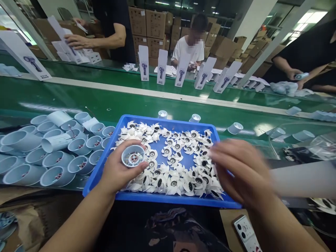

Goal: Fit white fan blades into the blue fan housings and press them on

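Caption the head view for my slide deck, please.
Left hand holds a fan housing; right hand over blue tray.

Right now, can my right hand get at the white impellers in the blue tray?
Probably yes. The right hand hovers, blurred, over the tray's right side, with loose impellers lying uncovered just beneath. The left hand holds a housing at the tray's left, clear of it.
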The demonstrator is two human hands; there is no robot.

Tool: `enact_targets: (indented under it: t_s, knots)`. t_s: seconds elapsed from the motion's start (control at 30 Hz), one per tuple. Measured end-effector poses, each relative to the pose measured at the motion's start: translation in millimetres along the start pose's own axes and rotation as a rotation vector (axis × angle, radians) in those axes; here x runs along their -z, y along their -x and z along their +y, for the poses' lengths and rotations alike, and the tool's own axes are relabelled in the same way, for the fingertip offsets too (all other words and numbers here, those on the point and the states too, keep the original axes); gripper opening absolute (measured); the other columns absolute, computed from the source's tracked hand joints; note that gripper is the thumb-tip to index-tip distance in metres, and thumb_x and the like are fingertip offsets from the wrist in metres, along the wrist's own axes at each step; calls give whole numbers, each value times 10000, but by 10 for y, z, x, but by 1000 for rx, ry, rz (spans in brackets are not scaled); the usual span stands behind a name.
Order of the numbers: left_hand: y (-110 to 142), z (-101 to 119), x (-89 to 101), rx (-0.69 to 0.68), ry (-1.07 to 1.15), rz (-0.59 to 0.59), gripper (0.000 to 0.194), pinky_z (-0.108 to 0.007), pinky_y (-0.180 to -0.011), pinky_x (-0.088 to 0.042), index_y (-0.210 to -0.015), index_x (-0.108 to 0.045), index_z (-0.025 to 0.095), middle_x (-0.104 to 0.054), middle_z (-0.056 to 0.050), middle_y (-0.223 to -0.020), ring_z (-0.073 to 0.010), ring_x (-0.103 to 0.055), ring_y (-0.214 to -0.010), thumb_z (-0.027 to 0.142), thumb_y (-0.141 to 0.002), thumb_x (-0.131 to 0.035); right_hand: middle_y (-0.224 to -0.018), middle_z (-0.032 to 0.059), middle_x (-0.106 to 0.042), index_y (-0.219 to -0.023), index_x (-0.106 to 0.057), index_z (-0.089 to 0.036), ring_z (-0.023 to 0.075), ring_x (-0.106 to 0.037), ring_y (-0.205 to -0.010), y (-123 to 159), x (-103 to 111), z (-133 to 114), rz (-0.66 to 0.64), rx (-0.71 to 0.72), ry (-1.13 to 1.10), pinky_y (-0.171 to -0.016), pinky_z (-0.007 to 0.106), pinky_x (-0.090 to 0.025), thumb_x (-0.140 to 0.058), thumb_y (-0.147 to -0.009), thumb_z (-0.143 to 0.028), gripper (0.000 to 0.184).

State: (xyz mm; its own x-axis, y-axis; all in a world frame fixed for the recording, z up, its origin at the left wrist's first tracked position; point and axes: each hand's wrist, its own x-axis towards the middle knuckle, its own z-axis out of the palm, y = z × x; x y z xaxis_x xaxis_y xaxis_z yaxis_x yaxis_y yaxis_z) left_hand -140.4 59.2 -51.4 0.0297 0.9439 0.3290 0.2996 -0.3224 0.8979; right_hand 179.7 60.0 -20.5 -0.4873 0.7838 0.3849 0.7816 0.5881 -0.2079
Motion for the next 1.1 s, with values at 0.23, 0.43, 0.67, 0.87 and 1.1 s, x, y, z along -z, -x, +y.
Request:
enact_targets:
  t_s: [0.23,0.43,0.67,0.87,1.1]
  knots:
    - [65,-20,71,-27,-170,-55,550,-436,-935,-558,-1180,-631,238,-744,-60,-1013,-289,-712,-996,510,-724,-777,-1067,67,-602,-1032,-659,-100,212,-588,-1052,-791,-565,97,-570,-121,331,-985,422,-523,-669,-985,-114,50]
    - [129,-122,43,54,-118,-35,718,-426,-879,-579,-1344,-514,285,-704,-65,-1132,-273,-706,-978,530,-725,-784,-1168,97,-573,-1054,-646,-95,253,-528,-1183,-914,-688,15,-590,-245,249,-1080,482,-449,-676,-1001,-192,115]
    - [147,-12,128,-11,-54,-38,488,-465,-1042,-518,-1192,-626,253,-642,-97,-1322,-298,-629,-1217,403,-751,-771,-1215,141,-549,-1315,-493,-110,240,-591,-1083,-614,-466,-285,-359,-382,-579,-968,437,-529,-433,-1088,-550,499]
    - [245,108,116,-127,-211,-285,514,-446,-1002,-539,-1251,-624,269,-714,-68,-1235,-282,-680,-1130,296,-753,-748,-987,94,-617,-1174,-477,-163,182,-651,-831,-328,-407,-757,-300,-308,-1131,-753,315,-576,-456,-984,-683,554]
    - [303,197,23,-432,-341,-222,366,-453,-993,-508,-1195,-588,219,-723,-88,-1143,-272,-670,-1081,345,-866,-687,-1025,4,-595,-1093,-659,-218,118,-557,-915,-334,-223,-1107,-92,-65,-791,-824,230,-424,-675,-939,-145,172]
